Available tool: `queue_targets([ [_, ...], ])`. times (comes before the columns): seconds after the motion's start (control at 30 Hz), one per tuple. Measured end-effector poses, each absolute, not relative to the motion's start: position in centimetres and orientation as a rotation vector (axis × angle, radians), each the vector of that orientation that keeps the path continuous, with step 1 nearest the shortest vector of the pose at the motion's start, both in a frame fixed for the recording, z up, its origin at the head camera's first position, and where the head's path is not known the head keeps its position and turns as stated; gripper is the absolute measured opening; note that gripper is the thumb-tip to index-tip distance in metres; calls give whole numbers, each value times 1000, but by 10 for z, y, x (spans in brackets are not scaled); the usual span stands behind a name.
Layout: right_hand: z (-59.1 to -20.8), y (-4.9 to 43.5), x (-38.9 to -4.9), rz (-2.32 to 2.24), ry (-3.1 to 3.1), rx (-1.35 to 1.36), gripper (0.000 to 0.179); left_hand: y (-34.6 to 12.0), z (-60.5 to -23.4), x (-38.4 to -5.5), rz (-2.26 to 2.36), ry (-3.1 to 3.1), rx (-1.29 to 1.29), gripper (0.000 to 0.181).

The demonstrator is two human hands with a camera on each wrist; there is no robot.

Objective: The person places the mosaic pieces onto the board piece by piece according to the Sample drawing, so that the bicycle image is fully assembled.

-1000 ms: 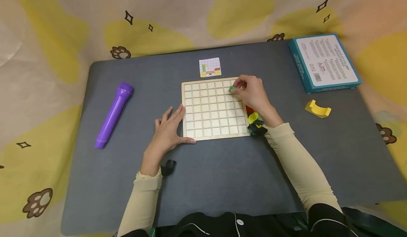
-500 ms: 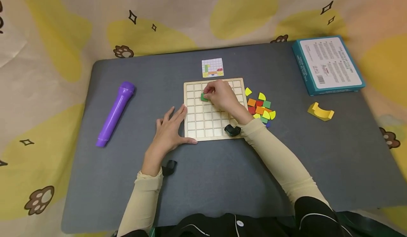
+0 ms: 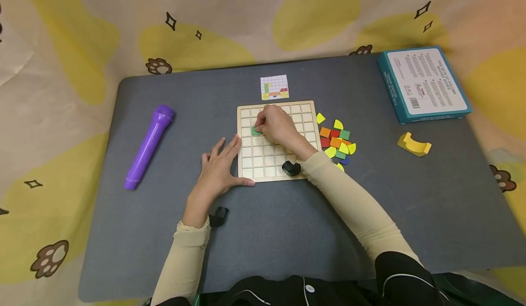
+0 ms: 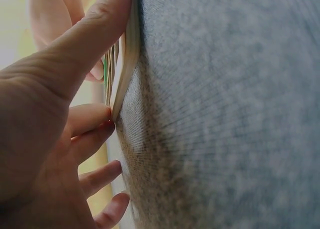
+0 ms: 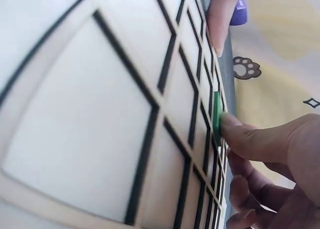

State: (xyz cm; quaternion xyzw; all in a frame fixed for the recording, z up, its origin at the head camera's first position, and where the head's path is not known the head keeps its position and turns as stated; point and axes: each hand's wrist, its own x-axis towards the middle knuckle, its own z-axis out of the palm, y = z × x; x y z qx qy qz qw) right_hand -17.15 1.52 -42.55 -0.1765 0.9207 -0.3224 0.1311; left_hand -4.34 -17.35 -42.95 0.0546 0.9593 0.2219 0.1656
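Note:
A wooden grid board [image 3: 269, 160] lies on the grey table, its cells pale. My right hand [image 3: 276, 124] pinches a small green square tile [image 3: 255, 131] down at the board's left part, a few rows from the far edge. In the right wrist view the thumb meets the edge of the green tile, which lies nearly flat on the grid. My left hand [image 3: 218, 170] rests at the board's near left corner, fingertips against the left edge and thumb along the front edge. Beyond the board lies a printed pattern card [image 3: 274, 87] with a coloured grid.
Several loose tiles, such as an orange square [image 3: 325, 132] and a yellow quarter-round [image 3: 338, 124], lie right of the board. A yellow arched block [image 3: 414, 145] and a teal box [image 3: 425, 84] sit farther right. A purple microphone-shaped object [image 3: 149, 146] lies left.
My right hand has carried the green tile leftward across the board, from its right far part to the left side, and lowered it onto the grid. The left hand has stayed put.

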Motion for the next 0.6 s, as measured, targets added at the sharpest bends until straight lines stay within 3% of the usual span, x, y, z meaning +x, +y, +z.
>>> queue_targets([
  [0.33,-425,25,-165,-941,2704,-488,9,-173,-429,-43,622,2727,153,132],
  [0.6,-423,80,-157,-1036,2732,-335,8,-174,-431,-43,624,2727,167,132],
])
